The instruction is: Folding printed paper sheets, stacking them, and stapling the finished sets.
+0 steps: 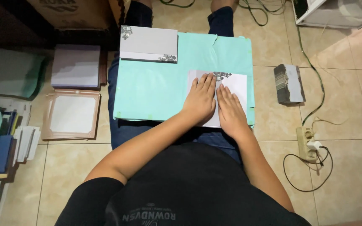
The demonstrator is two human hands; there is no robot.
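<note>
The person sits on a beige tiled floor (348,83) with a turquoise board (156,88) laid across the lap. Both hands lie flat, palms down, fingers extended and together, gripping nothing: the left hand (200,100) and right hand (230,109) press side by side on a white card (239,86) with a grey floral corner. Beyond the left hand, at the board's far edge, lies a grey card (149,44) with similar floral corners. Well to the left of the left hand, on the floor, sit a stack of grey sheets (75,65) and a brown-framed card (71,114). To the right of the right hand stands a stack of cards (289,83), with a power strip (306,143) and a green cable (315,75) nearer the person.
</note>
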